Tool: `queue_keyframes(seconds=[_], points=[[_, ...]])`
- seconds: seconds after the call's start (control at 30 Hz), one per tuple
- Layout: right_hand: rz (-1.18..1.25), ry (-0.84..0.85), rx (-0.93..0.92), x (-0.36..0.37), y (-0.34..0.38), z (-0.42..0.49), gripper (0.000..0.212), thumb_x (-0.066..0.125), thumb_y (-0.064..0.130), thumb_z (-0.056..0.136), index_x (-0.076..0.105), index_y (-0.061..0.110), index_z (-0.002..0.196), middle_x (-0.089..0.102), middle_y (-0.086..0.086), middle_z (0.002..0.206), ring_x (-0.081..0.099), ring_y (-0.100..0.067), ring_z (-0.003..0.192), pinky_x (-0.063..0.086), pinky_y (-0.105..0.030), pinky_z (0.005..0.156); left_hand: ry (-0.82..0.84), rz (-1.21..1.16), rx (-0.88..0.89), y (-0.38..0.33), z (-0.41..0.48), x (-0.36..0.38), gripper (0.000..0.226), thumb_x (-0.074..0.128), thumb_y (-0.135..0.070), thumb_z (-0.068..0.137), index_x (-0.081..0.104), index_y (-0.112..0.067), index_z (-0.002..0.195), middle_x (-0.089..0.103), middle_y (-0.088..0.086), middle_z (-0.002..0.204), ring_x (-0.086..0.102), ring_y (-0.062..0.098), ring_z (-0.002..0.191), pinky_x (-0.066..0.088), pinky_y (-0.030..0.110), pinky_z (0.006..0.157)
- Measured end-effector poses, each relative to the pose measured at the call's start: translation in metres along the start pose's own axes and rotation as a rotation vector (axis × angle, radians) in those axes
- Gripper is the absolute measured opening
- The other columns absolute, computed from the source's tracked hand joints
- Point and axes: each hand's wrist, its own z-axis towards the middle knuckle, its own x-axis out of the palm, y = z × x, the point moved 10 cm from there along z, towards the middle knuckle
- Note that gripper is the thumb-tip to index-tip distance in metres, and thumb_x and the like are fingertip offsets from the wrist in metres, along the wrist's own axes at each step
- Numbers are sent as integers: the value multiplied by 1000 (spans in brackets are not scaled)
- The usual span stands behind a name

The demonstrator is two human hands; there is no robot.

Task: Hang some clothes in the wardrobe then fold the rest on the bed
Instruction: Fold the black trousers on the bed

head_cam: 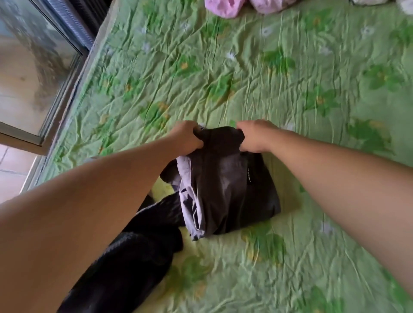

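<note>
A dark grey garment (225, 178) with a lighter lilac inside lies bunched in the middle of the bed (223, 67), which has a green floral sheet. My left hand (186, 137) grips its far left corner. My right hand (254, 136) grips the far right corner. Both hands hold the far edge slightly lifted off the sheet, while the near part of the garment rests on the bed. A black knitted garment (125, 257) lies at the near left, partly under my left forearm and touching the grey one.
Pink clothing (225, 7) sits at the far edge of the bed, with something white (366, 2) at the far right corner. A glass sliding door with a metal frame (55, 73) runs along the bed's left side, above tiled floor (11, 169).
</note>
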Motion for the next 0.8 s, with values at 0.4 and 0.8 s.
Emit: queue_keyframes(seconds=[0.4, 0.8], points=[[-271, 192, -66, -27, 16, -182, 29, 57, 40, 92, 68, 19, 109, 55, -1, 81, 59, -23, 74, 49, -31, 64, 126, 385, 376, -57, -172, -65, 34, 55, -1, 82, 66, -32, 90, 52, -2, 93, 55, 25, 87, 50, 41, 76], [-448, -154, -56, -197, 23, -383, 31, 50, 44, 97, 66, 17, 100, 63, -6, 93, 64, -30, 84, 54, -37, 73, 3, 837, 423, -162, -347, -189, 22, 62, -37, 89, 67, -17, 92, 60, 0, 84, 60, 24, 86, 46, 32, 69]])
